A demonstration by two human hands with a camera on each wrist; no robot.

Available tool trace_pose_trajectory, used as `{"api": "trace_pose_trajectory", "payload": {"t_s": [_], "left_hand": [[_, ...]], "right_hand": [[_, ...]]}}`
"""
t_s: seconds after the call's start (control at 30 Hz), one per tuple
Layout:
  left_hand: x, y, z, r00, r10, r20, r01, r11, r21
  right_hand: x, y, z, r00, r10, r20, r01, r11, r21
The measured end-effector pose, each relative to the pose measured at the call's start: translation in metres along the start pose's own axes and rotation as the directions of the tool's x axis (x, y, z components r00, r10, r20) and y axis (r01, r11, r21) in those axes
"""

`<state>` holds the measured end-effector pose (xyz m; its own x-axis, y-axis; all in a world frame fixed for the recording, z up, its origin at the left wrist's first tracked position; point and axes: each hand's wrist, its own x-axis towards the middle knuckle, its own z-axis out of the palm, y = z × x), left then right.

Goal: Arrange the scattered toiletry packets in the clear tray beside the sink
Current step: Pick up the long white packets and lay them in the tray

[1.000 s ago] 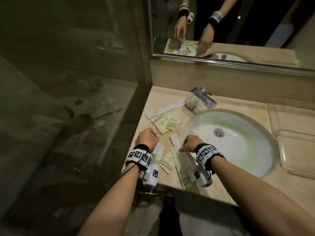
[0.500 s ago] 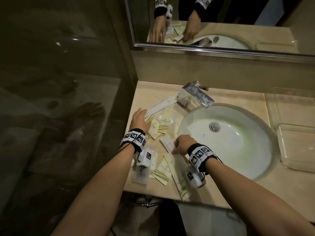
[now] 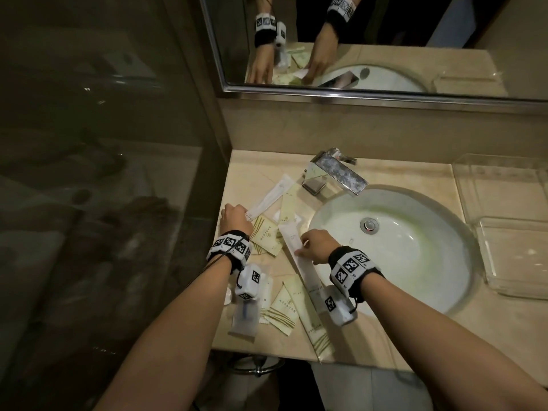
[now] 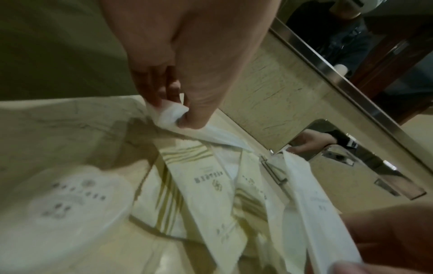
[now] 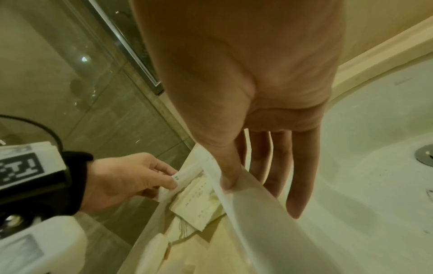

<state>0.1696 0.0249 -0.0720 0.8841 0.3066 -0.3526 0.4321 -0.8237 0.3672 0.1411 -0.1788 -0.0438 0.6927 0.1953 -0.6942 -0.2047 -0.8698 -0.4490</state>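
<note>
Several cream and white toiletry packets (image 3: pixel 268 235) lie scattered on the beige counter left of the sink. My left hand (image 3: pixel 235 216) pinches the near end of a long white packet (image 3: pixel 271 195) that points toward the tap; the wrist view shows its end crumpled between thumb and fingers (image 4: pixel 174 113). My right hand (image 3: pixel 315 244) pinches another long white packet (image 3: pixel 299 256) lying by the basin's left rim, thumb on top and fingers under it (image 5: pixel 230 182). The clear tray (image 3: pixel 504 226) stands at the far right of the counter, away from both hands.
A white oval sink (image 3: pixel 394 247) fills the counter's middle, with a chrome tap (image 3: pixel 336 173) behind it. A glass shower wall (image 3: pixel 103 173) bounds the left side. A mirror (image 3: pixel 370 40) hangs above. More packets (image 3: pixel 281 310) lie near the front edge.
My left hand reached forward from the front packets and closed on the end of the long white packet. My right hand stayed on its long packet, whose far end has swung up.
</note>
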Motion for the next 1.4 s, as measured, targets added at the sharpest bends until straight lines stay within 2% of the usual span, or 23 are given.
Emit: {"api": "trace_pose_trajectory", "payload": {"t_s": [0.13,0.33,0.5,0.63,0.7,0.8,0.87,1.0,1.1,1.3,1.4], "left_hand": [[-0.006,0.001,-0.022,0.999,-0.028,-0.024,0.026,0.996,-0.083],[-0.04,0.014,-0.058,0.997,-0.016,-0.072,-0.014,0.916,-0.4],[-0.08,0.041,-0.072,0.993,0.12,-0.01,-0.105,0.825,-0.556],[-0.102,0.068,-0.076,0.971,0.236,0.024,-0.161,0.73,-0.664],[-0.111,0.085,-0.077,0.96,0.276,0.051,-0.162,0.693,-0.702],[-0.129,0.115,-0.075,0.944,0.318,0.087,-0.152,0.653,-0.742],[-0.143,0.138,-0.071,0.922,0.37,0.109,-0.162,0.628,-0.761],[-0.166,0.19,-0.043,0.888,0.445,0.115,-0.225,0.638,-0.736],[-0.185,0.235,-0.018,0.895,0.434,0.107,-0.214,0.626,-0.75],[-0.213,0.318,0.043,0.917,0.366,0.157,-0.083,0.56,-0.824],[-0.225,0.352,0.074,0.914,0.37,0.168,-0.055,0.523,-0.85]], "right_hand": [[-0.008,-0.005,-0.016,0.995,-0.065,-0.074,0.067,0.997,0.027],[-0.03,-0.026,-0.049,0.966,-0.173,-0.191,0.191,0.978,0.08],[-0.057,-0.032,-0.078,0.947,-0.213,-0.241,0.272,0.93,0.247],[-0.079,-0.018,-0.1,0.906,-0.225,-0.36,0.345,0.883,0.317],[-0.089,-0.004,-0.111,0.864,-0.202,-0.46,0.377,0.867,0.327],[-0.106,0.021,-0.128,0.831,-0.183,-0.526,0.414,0.835,0.363],[-0.115,0.043,-0.141,0.829,-0.185,-0.528,0.431,0.813,0.392],[-0.131,0.1,-0.173,0.837,-0.184,-0.516,0.46,0.747,0.48],[-0.148,0.147,-0.198,0.847,-0.168,-0.504,0.463,0.699,0.545],[-0.168,0.252,-0.243,0.842,-0.149,-0.518,0.454,0.715,0.532],[-0.177,0.296,-0.259,0.834,-0.128,-0.537,0.448,0.724,0.524]]}}
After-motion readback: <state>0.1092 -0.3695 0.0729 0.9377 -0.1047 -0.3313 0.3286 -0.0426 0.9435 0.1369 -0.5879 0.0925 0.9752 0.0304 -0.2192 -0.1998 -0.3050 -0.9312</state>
